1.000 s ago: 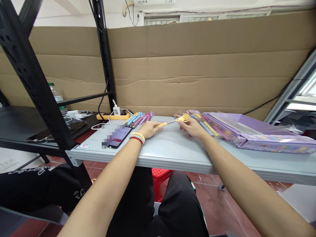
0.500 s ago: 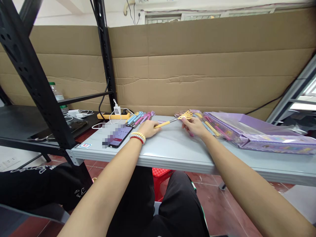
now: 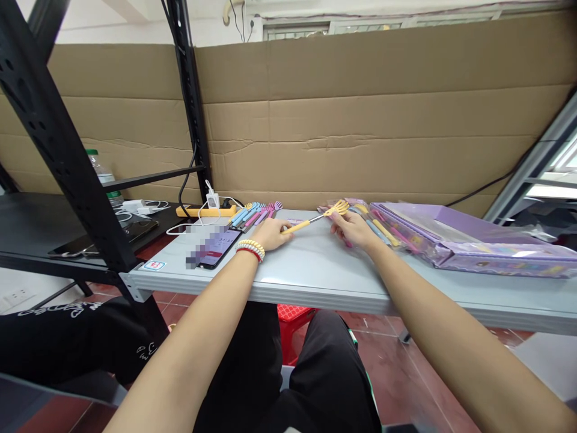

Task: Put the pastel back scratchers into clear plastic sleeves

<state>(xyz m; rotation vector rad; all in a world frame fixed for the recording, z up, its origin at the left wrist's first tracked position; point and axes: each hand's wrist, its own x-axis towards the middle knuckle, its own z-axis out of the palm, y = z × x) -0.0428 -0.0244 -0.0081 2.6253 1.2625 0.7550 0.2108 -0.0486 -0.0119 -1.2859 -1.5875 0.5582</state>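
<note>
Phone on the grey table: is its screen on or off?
On. The phone shows a lit purple display with pale digits, though pixelation hides part of it.

A red stool stands beneath the table.

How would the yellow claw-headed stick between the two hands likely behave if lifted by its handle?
The yellow claw-headed stick would probably stay stiff, as its metal shaft runs straight. It looks light: the left hand has only fingers on the handle. The splayed claw would likely hinder rolling.
</note>
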